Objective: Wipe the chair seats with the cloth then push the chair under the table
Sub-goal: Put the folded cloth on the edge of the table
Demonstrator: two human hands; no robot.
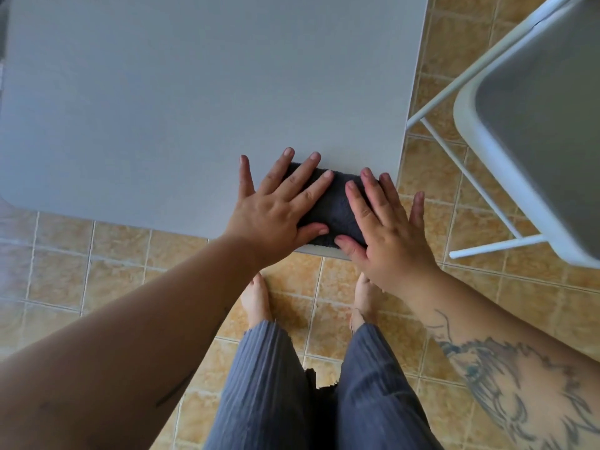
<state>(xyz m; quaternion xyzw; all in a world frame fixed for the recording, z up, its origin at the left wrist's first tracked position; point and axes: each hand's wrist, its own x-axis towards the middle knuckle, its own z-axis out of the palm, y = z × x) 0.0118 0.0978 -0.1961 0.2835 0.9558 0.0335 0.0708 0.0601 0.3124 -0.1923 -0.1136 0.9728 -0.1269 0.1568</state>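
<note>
Left hand [276, 206], right hand [389, 235] flat, fingers straight — on folded fuzzy dark cloth [334, 209], smooth grey table [194, 92], white-framed chair [535, 125]

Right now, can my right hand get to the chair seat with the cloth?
Probably yes. The right hand lies flat on the cloth at the table corner, and the chair seat stands just to its right with only tiled floor between.

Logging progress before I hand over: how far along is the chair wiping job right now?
Done: nothing shows as finished; whether the chair has been wiped cannot be told. In hand: left hand and right hand press flat on the folded dark cloth at the table corner. Left: the chair stands out beside the table, so pushing it under remains.
</note>
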